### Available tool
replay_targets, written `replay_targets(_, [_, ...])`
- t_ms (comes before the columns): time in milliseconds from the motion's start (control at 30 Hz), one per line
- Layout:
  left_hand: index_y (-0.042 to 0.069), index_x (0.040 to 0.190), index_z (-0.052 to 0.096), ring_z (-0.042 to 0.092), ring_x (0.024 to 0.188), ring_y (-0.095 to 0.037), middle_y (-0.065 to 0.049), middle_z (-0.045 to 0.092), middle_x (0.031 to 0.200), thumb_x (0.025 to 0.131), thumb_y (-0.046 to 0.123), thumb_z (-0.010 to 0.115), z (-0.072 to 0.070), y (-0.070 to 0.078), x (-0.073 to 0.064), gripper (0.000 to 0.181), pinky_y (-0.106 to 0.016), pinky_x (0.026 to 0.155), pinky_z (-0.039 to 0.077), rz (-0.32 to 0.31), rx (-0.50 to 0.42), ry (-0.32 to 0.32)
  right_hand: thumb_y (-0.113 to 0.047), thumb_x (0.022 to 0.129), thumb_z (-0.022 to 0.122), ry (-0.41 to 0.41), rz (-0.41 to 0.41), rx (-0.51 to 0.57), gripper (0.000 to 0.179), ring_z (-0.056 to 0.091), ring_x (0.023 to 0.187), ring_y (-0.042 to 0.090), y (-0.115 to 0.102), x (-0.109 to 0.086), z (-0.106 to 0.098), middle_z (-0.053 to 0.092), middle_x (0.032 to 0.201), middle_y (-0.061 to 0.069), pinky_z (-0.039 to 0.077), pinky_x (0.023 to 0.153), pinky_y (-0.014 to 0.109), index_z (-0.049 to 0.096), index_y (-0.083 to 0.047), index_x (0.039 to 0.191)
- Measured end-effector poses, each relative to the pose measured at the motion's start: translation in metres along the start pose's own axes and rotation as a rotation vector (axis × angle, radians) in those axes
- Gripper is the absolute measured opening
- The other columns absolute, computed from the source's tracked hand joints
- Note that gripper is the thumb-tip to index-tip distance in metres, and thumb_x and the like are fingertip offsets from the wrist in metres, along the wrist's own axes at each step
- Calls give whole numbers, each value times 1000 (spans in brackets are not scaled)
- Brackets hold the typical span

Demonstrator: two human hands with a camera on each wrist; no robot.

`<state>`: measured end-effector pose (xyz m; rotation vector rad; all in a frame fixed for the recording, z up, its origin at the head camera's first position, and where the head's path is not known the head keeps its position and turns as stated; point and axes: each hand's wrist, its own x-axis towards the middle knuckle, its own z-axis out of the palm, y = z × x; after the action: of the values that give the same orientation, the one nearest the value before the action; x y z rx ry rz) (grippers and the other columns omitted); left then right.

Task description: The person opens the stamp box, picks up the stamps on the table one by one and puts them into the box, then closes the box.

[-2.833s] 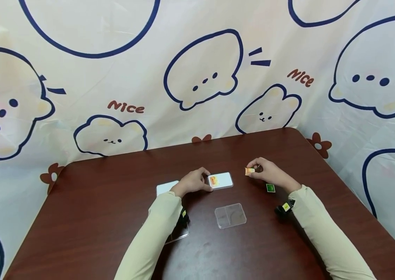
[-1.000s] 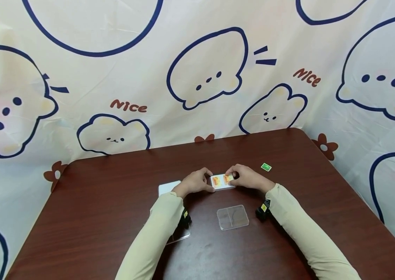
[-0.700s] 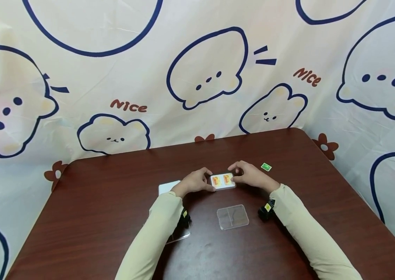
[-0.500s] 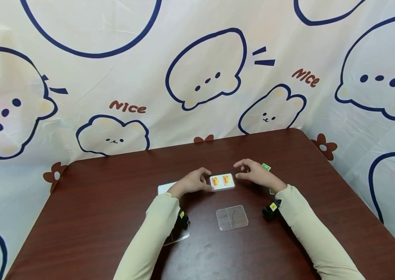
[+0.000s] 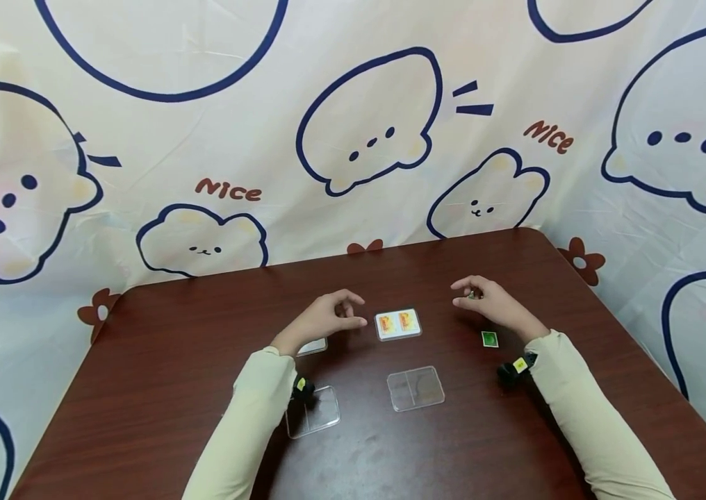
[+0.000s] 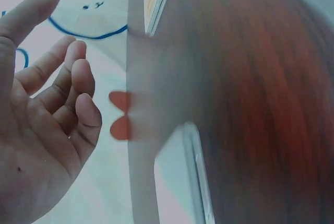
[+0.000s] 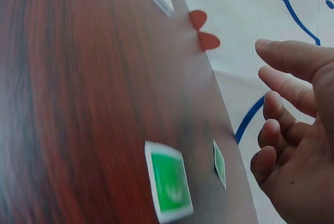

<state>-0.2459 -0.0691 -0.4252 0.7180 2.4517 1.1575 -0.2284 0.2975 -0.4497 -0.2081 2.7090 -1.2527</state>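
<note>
My left hand (image 5: 322, 321) hovers with relaxed fingers, apart from the flat white case (image 5: 398, 324). Two small orange-printed cards lie side by side on that case. Below the left hand, a second white case (image 5: 313, 346) is partly hidden; its edge (image 6: 195, 177) shows in the left wrist view. My right hand (image 5: 495, 303) is over the table's right side, fingers loosely bent and holding nothing in the right wrist view. One small green card (image 5: 489, 339) lies near its wrist. Another green card (image 7: 219, 165) lies beyond, mostly hidden behind the right fingers in the head view.
Two clear, divided plastic trays or lids lie nearer the body: one in the middle (image 5: 416, 388), the other (image 5: 322, 417) partly under the left wrist. The dark wooden table (image 5: 359, 458) meets a printed cloth (image 5: 328, 229) at its back and right edges.
My right hand set a second orange card beside the first on the white case, let go and moved right over a green card. The left hand released the case and drew back left.
</note>
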Motion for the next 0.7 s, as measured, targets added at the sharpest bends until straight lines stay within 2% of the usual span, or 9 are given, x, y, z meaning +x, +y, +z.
replay_targets(233, [7,127,58,48,76,-19,-5,56,87,86,32,73,-18,-10,-14,50,-29,64,41,0,-27,59,-35,93,64,37,11,-42,45,46,93,24,11,-6,-12,53,105,12,41,78,34,57,-7,128])
replay_targets(433, [9,129,56,48,76,-20,-4,55,87,84,31,75,-27,-21,-25,53,-28,65,41,-15,-51,83,-38,91,65,56,68,-52,52,45,95,25,17,-7,-17,50,106,13,40,79,34,54,-5,130])
replay_targets(700, [10,133,52,48,81,-21,-5,54,90,83,32,76,-40,-38,-45,60,-29,69,42,-45,-74,96,-31,92,65,46,134,-83,51,44,100,29,26,-5,-18,48,105,14,35,82,40,51,-2,131])
